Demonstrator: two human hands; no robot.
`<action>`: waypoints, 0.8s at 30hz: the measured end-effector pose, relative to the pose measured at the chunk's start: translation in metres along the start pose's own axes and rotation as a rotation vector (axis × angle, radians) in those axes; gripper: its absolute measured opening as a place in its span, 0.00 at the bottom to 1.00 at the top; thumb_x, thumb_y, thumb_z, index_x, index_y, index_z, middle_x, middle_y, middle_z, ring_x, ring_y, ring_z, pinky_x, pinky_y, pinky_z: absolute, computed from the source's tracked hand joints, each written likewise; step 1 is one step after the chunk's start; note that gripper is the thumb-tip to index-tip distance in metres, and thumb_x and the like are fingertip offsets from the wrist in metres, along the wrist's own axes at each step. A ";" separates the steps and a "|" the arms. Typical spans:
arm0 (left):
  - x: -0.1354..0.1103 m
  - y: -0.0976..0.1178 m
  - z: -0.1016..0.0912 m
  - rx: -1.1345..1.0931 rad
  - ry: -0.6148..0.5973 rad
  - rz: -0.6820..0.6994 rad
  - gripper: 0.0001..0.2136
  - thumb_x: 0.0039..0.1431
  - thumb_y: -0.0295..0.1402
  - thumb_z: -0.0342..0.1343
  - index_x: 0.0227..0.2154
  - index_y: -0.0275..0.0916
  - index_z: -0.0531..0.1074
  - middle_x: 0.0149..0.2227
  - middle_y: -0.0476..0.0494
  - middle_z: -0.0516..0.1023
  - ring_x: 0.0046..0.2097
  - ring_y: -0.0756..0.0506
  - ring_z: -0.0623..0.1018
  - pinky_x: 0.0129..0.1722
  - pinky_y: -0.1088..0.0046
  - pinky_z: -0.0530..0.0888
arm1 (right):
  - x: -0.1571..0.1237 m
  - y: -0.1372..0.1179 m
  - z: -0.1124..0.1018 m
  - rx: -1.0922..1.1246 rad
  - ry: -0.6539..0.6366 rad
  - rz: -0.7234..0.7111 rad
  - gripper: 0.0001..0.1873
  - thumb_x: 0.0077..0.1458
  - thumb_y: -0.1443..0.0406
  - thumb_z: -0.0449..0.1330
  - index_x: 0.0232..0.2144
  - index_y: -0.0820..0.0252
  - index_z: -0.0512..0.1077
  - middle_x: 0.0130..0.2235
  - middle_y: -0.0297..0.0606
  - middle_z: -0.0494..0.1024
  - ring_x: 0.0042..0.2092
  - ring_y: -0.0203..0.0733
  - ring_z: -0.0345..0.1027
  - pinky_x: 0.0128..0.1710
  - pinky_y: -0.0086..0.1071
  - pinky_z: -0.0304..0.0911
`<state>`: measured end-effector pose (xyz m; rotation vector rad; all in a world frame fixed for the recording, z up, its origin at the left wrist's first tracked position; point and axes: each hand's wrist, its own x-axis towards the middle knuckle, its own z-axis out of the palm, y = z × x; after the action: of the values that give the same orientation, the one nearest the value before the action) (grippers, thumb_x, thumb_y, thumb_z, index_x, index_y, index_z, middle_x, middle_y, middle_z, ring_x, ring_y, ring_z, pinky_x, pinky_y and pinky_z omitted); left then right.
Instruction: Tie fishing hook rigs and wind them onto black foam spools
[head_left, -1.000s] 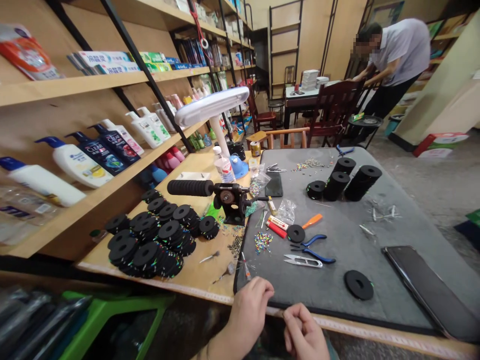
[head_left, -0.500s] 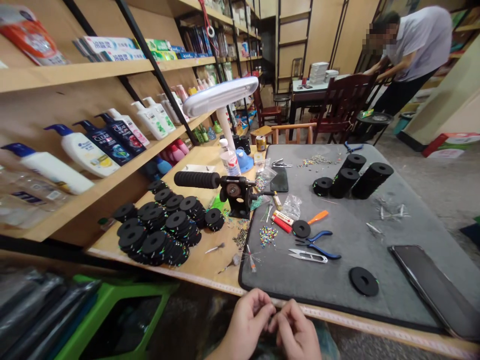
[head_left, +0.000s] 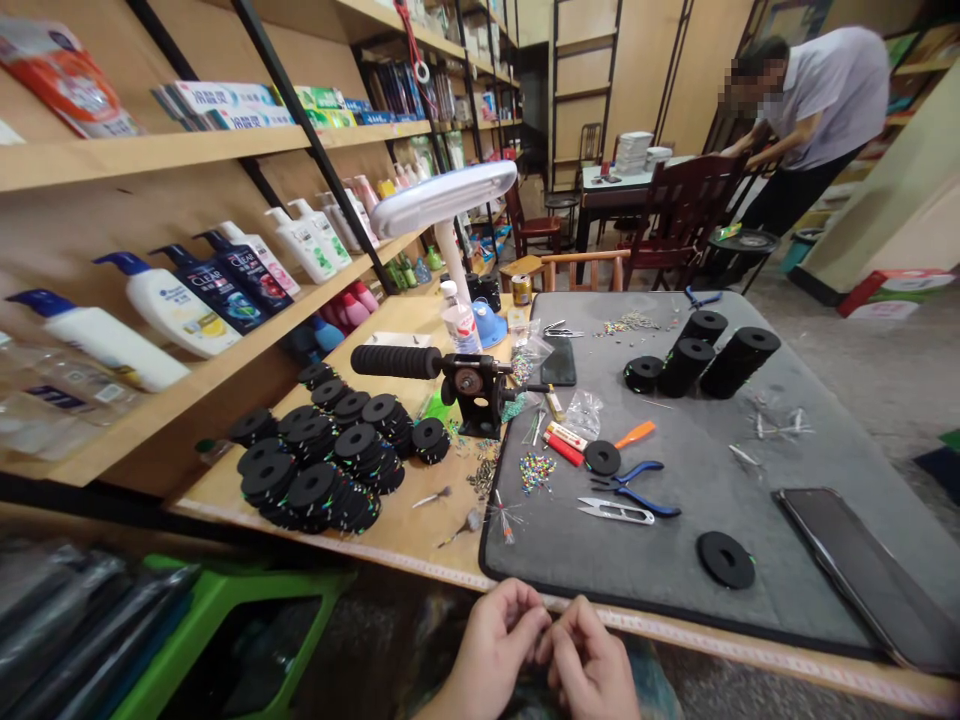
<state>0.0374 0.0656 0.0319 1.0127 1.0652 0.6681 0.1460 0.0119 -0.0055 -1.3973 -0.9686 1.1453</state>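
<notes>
My left hand (head_left: 504,640) and my right hand (head_left: 583,655) meet at the table's front edge, fingertips pinched close together. Whatever they pinch is too small to make out. On the grey mat (head_left: 637,570) beyond them lie thread snips (head_left: 616,511), blue-handled pliers (head_left: 637,487) and a black foam ring (head_left: 725,559). Another black foam ring (head_left: 602,457) rests near a red lighter (head_left: 564,448) and an orange-handled tool (head_left: 635,433). A small pile of coloured beads (head_left: 537,472) sits left of these. Fine wire-like strands (head_left: 507,520) fan out near the mat's left edge.
Stacked black foam rings (head_left: 311,485) cover the table's left side, beside a black hand-cranked winder (head_left: 476,385). Behind it stand a bottle (head_left: 459,320) and a lamp (head_left: 446,195). A phone (head_left: 862,565) lies at right. A person (head_left: 832,100) bends over a far table.
My hands stay pinched together in almost the same place. The view has shifted very slightly; the things on the table look unmoved.
</notes>
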 end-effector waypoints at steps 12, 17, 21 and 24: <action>0.000 -0.005 -0.001 0.027 -0.009 0.033 0.18 0.50 0.47 0.61 0.25 0.36 0.65 0.19 0.54 0.67 0.22 0.54 0.65 0.22 0.78 0.61 | 0.001 0.002 -0.002 -0.018 -0.016 0.018 0.14 0.57 0.56 0.51 0.22 0.55 0.60 0.17 0.27 0.66 0.16 0.32 0.56 0.14 0.24 0.51; 0.000 -0.004 0.000 0.033 0.000 0.039 0.18 0.50 0.47 0.60 0.26 0.36 0.65 0.20 0.54 0.67 0.22 0.54 0.65 0.23 0.78 0.62 | 0.001 0.002 -0.002 0.000 -0.010 0.024 0.14 0.57 0.57 0.52 0.22 0.55 0.60 0.17 0.28 0.67 0.17 0.32 0.56 0.14 0.24 0.51; 0.001 -0.002 0.001 0.007 0.003 0.010 0.19 0.47 0.48 0.61 0.25 0.37 0.65 0.19 0.55 0.66 0.21 0.54 0.64 0.22 0.78 0.62 | 0.001 -0.002 -0.002 0.028 -0.015 0.036 0.15 0.56 0.56 0.53 0.22 0.56 0.61 0.16 0.27 0.67 0.16 0.32 0.56 0.15 0.23 0.51; 0.001 0.000 0.002 -0.007 0.001 0.004 0.19 0.47 0.48 0.62 0.25 0.37 0.65 0.19 0.55 0.67 0.21 0.54 0.64 0.22 0.78 0.62 | 0.001 -0.004 -0.002 0.039 -0.011 0.040 0.16 0.56 0.55 0.54 0.22 0.56 0.61 0.16 0.27 0.67 0.16 0.31 0.56 0.15 0.23 0.51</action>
<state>0.0398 0.0660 0.0316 1.0085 1.0613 0.6755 0.1481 0.0133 -0.0015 -1.3856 -0.9246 1.1972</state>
